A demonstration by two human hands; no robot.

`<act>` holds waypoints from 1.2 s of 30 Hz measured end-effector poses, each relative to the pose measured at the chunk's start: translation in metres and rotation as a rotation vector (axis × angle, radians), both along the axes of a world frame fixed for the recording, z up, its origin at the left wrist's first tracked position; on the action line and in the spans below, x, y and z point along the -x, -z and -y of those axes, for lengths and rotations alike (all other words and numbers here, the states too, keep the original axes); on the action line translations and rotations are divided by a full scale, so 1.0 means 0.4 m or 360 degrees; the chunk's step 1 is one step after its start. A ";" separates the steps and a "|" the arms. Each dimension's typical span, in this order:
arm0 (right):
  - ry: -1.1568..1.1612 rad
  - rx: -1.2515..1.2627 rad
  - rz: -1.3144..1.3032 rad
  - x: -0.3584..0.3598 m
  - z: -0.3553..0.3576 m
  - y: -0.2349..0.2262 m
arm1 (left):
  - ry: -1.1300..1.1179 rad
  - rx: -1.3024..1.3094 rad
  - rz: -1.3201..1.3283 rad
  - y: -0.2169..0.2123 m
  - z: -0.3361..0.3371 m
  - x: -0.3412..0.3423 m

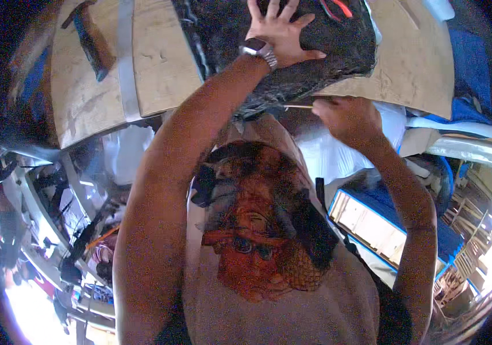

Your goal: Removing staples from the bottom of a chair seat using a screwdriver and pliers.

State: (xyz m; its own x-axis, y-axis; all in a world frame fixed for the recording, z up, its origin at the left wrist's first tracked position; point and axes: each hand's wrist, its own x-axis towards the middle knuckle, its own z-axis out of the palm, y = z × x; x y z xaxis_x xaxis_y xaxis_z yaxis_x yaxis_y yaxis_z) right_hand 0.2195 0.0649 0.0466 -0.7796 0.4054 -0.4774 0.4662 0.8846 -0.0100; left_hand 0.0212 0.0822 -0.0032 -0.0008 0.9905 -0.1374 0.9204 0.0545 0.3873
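My left hand (283, 34), with a watch at the wrist, lies flat with fingers spread on a black, shiny-covered piece (343, 52) with a ragged edge. Closed in a fist, my right hand (349, 119) grips a thin tool with a straight shaft (299, 106). The shaft points left, toward the underside of the black piece's near edge. Its handle is hidden in my fingers, so the exact kind does not show. Beyond my left hand, red-handled pliers (338, 8) rest on the black piece.
A wooden tabletop (160, 63) carries the black piece. On its left lie a hammer (89, 43) and a pale grey strip (127, 57). White plastic wrapping (349, 152) hangs below the near edge. A blue-edged box (369, 224) stands at lower right.
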 end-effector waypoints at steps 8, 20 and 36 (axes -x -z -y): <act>-0.0118 -0.0023 -0.0600 -0.037 -0.049 0.132 | 0.0125 -0.0208 -0.0004 0.007 0.006 0.006; 0.0107 0.0229 -0.0951 -0.069 -0.010 0.297 | -0.0020 -0.0373 -0.0586 0.013 0.023 -0.047; 0.0116 -0.0036 -0.0633 -0.044 0.006 0.184 | 0.0138 -0.0014 -0.0089 0.011 -0.006 -0.013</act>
State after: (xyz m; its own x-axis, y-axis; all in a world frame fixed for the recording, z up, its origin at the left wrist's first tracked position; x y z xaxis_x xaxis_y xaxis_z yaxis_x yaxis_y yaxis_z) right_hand 0.2369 0.0624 -0.0268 -0.8703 0.4737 -0.1348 0.4917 0.8514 -0.1828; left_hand 0.0263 0.0846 -0.0075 0.0772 0.9884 -0.1311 0.9417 -0.0291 0.3352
